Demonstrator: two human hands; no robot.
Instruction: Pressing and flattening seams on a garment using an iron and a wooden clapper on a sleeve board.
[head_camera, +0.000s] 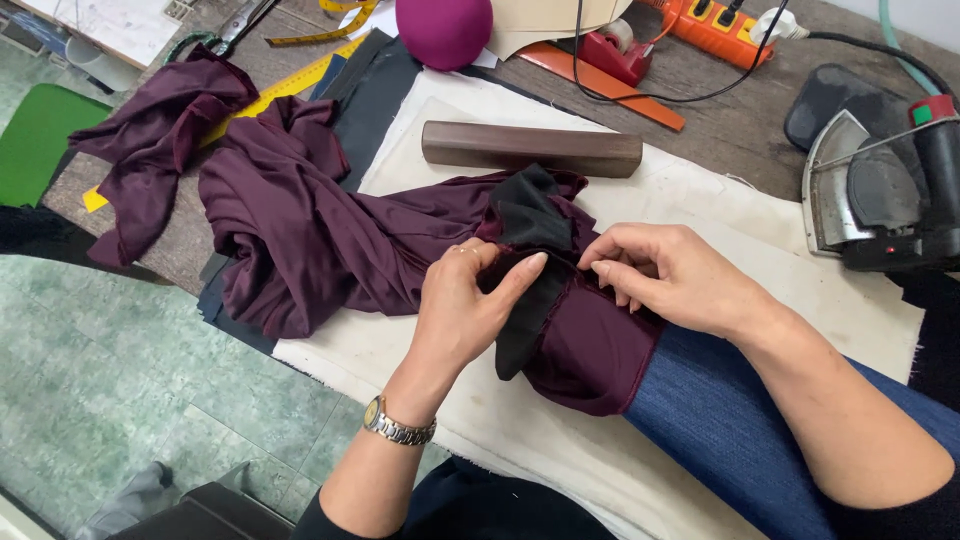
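Head view: both hands (560, 290) pinch matte black fabric (530, 270) on glossy maroon satin (330, 240).

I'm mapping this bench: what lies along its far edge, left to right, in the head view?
Scissors → yellow tape measure → magenta rounded cushion → red tape dispenser → orange power strip → iron.
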